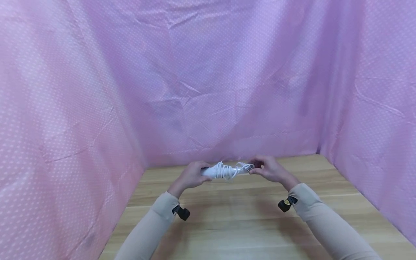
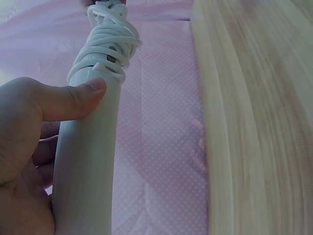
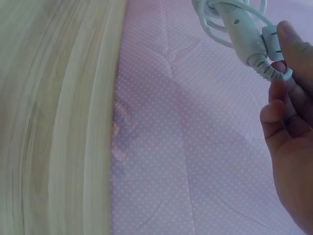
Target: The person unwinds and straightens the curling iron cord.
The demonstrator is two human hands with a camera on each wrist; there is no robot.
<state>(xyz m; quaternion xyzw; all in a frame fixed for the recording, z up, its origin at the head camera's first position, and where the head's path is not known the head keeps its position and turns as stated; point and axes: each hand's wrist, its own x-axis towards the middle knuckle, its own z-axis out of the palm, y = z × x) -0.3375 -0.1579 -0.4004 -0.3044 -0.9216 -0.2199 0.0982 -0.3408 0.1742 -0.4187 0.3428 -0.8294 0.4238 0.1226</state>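
A white, rod-shaped hair straightener [image 1: 208,172] is held level above the table in the head view. Its white power cord [image 2: 105,46] is wound in several loops around the handle part. My left hand [image 1: 192,175] grips the thick, smooth end, with the thumb lying along it just short of the coils in the left wrist view. At the cord end, my right hand [image 1: 269,169] pinches the white plug [image 3: 272,42] between thumb and fingers. Beside the plug, the ribbed cord sleeve [image 3: 264,68] leaves the handle. The plug's prongs are partly hidden.
A light wood-grain table [image 1: 227,224] lies below both hands. Pink dotted cloth [image 1: 208,90] hangs at the back and along both sides. Each wrist wears a black strapped camera, such as the left wrist camera [image 1: 182,213].
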